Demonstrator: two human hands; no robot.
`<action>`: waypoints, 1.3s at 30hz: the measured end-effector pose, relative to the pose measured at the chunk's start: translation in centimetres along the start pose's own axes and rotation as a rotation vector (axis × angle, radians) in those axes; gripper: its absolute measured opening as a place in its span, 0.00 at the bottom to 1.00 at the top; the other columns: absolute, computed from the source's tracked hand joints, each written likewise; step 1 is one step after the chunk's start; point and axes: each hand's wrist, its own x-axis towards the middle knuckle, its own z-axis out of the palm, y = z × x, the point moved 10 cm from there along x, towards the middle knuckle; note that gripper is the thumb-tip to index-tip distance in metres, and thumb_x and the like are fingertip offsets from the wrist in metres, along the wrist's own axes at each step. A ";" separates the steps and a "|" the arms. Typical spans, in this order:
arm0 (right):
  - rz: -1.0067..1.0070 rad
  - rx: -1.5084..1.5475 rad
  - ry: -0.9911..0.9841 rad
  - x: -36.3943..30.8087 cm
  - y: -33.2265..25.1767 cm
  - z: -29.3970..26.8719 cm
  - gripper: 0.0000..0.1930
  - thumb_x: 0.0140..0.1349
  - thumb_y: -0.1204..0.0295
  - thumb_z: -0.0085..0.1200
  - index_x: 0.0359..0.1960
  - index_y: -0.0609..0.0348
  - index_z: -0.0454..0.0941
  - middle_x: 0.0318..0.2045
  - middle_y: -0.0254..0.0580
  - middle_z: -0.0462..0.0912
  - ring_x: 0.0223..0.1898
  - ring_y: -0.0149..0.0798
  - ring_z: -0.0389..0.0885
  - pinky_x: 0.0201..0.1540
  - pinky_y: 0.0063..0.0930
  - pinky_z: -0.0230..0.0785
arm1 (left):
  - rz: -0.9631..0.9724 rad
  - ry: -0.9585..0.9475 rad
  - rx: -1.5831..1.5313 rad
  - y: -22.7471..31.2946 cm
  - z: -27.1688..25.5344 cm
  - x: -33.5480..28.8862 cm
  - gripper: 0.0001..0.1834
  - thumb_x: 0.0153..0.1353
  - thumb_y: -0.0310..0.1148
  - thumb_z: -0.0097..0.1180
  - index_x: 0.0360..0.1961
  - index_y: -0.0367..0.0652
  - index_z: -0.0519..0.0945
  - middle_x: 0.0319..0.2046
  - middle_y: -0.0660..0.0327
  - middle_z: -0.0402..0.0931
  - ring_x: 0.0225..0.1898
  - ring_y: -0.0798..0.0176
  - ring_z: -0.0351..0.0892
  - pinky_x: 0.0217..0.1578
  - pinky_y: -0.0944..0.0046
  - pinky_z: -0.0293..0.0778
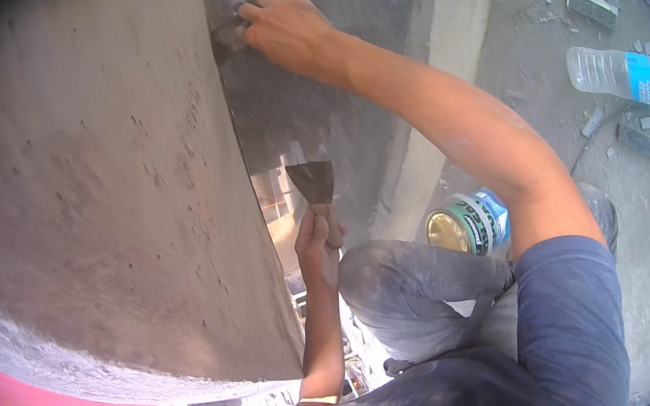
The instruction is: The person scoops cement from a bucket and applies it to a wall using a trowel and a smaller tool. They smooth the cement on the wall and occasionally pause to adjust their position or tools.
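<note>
My left hand (317, 243) is closed round the handle of a putty knife (313, 180), its broad dark blade raised in front of a dark, shiny panel (297, 104). Stretched across from the right, my right arm ends at the panel's upper left corner. There my right hand (287, 30) has its fingers bent in against the surface. Something dark shows at those fingertips; what it is I cannot make out. Reflections cover parts of the panel.
A large grey-brown plastered surface (97, 171) fills the left side. Beside my knee a green and blue tin can (472, 222) lies tilted. On the dusty floor are a clear plastic bottle (609, 73), a grey stone strip (641, 143) and several broken pieces.
</note>
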 end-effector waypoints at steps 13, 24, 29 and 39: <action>0.192 0.116 -0.296 -1.6 1.5 -4.0 0.16 0.67 0.76 0.63 0.53 0.47 0.93 0.56 0.37 0.86 0.59 0.43 0.83 0.54 0.42 0.77 | -0.002 -0.103 0.034 1.0 2.6 0.5 0.21 0.83 0.36 0.56 0.67 0.32 0.80 0.49 0.63 0.79 0.42 0.69 0.75 0.51 0.60 0.75; 0.116 0.187 -0.136 -20.8 1.2 -14.8 0.25 0.60 0.79 0.64 0.59 0.41 0.91 0.57 0.34 0.86 0.58 0.43 0.83 0.54 0.43 0.76 | 0.129 0.062 0.388 5.0 3.9 1.5 0.24 0.78 0.31 0.63 0.70 0.31 0.81 0.50 0.61 0.86 0.42 0.69 0.84 0.43 0.64 0.82; 0.100 0.145 -0.140 -22.8 -0.8 -13.8 0.25 0.63 0.76 0.64 0.61 0.37 0.91 0.57 0.31 0.85 0.57 0.41 0.82 0.55 0.45 0.76 | 0.199 0.067 0.466 5.2 4.7 1.3 0.24 0.77 0.30 0.64 0.69 0.29 0.81 0.50 0.60 0.87 0.41 0.69 0.85 0.43 0.66 0.81; 0.217 0.010 -0.223 -20.9 2.9 -9.1 0.30 0.60 0.80 0.63 0.64 0.38 0.89 0.56 0.35 0.82 0.59 0.43 0.80 0.56 0.44 0.74 | 0.339 0.169 0.533 6.2 3.2 0.5 0.25 0.77 0.28 0.60 0.71 0.27 0.79 0.60 0.51 0.87 0.52 0.64 0.86 0.53 0.64 0.82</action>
